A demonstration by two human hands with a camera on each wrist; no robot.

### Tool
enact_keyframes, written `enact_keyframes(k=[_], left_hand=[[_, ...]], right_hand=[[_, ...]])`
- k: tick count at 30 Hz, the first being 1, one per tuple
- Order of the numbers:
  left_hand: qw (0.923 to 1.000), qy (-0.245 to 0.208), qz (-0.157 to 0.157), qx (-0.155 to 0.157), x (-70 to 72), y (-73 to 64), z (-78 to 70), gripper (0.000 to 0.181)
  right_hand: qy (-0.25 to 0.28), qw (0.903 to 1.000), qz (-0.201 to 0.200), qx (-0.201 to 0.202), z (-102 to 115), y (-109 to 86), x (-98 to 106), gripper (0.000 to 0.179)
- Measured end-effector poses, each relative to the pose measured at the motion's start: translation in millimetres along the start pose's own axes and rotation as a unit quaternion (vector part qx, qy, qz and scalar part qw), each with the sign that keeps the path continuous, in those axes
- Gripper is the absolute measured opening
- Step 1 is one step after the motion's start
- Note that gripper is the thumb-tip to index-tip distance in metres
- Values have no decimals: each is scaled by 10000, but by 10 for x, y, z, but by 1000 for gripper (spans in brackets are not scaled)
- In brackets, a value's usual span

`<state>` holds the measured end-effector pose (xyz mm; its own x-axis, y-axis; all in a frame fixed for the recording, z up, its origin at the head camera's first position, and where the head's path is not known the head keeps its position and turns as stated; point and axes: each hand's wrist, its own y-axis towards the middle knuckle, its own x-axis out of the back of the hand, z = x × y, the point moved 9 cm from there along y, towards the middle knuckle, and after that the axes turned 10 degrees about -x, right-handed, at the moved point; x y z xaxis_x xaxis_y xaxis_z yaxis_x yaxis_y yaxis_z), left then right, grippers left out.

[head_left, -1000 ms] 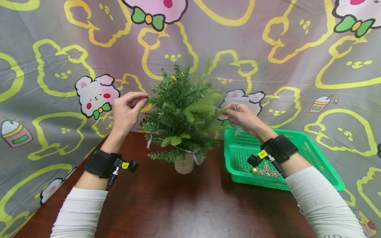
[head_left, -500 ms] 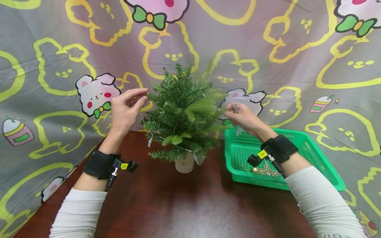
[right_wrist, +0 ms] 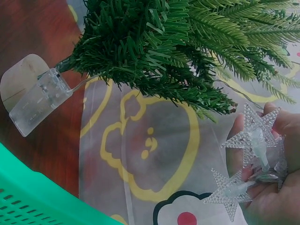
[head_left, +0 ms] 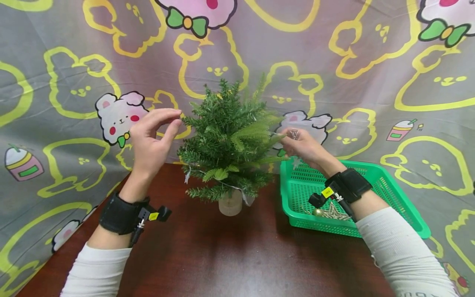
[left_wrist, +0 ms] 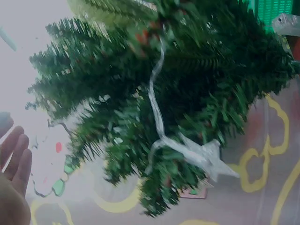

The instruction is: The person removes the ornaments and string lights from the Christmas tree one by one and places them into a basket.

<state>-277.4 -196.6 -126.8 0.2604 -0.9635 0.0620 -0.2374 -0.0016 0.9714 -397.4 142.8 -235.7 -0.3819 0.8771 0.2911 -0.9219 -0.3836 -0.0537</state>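
A small artificial Christmas tree (head_left: 224, 140) stands upright on a pale wooden base (head_left: 230, 205). My left hand (head_left: 148, 140) is just left of its upper branches, fingers apart and holding nothing. To the right of the tree, my right hand (head_left: 306, 148) holds a bunch of clear star string lights (right_wrist: 255, 136), and one star dangles below the fingers. The wire runs from that hand into the branches. In the left wrist view another star (left_wrist: 211, 159) hangs on its wire among the needles. A clear battery box (right_wrist: 40, 103) hangs beside the base.
A green plastic basket (head_left: 285, 198) sits on the dark wooden table (head_left: 208, 255) at the right, under my right forearm. Inside lie a glittery gold star (head_left: 334, 212) and a gold ball (head_left: 317, 212). A patterned cloth (head_left: 230, 53) hangs close behind the tree.
My left hand has let go at the tree's left branches and drawn away to the left, its thumb and fingers spreading. The right hand stays nearly still with the string lights.
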Motion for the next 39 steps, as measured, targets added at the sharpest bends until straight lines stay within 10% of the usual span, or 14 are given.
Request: enact_keyframes(k=[8, 18, 39], left_hand=[[9933, 611, 520, -837, -196, 27, -331, 30], [9721, 1229, 1591, -1209, -507, -95, -407, 38], [9781, 1369, 1218, -988, -455, -71, -339, 16]], right_hand=[[38, 9999, -97, 7, 6, -10, 20, 19], [-233, 9994, -189, -179, -16, -4, 18, 35], [-428, 9974, -492, -314, -36, 11, 70, 40]])
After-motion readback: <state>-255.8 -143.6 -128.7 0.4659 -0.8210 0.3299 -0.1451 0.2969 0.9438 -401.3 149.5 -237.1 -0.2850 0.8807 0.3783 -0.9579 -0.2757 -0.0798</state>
